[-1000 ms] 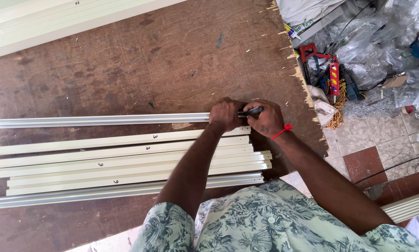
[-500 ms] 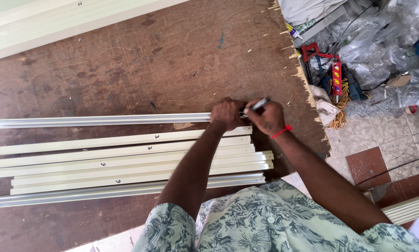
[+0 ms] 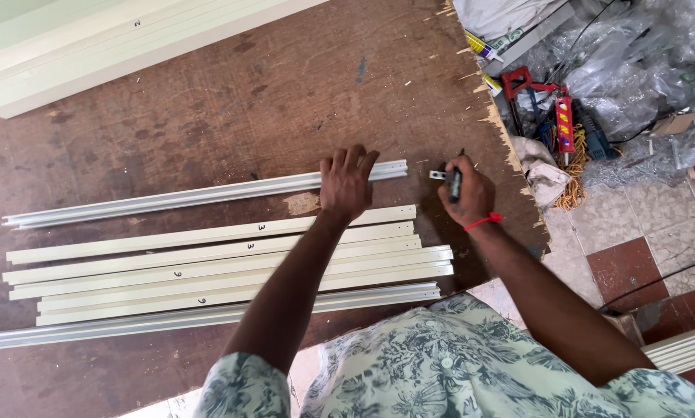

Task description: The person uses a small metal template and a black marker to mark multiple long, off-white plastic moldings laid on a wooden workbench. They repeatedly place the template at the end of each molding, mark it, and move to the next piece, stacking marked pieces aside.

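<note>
The left hand (image 3: 347,182) is laid flat, fingers spread, on a silver metal rail (image 3: 200,195) near its right end. Just right of it, a dark marker (image 3: 455,184) is gripped in the closed right hand (image 3: 466,193), held over the brown tabletop (image 3: 247,116). Below both hands, cream strips (image 3: 231,263) are lined up side by side. Tools and plastic sheeting (image 3: 610,85) are heaped beyond the tabletop's ragged right edge.

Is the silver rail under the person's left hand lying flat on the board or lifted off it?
Lying flat. The silver rail rests along the brown board, with the left hand pressed palm-down on it near its right end.
</note>
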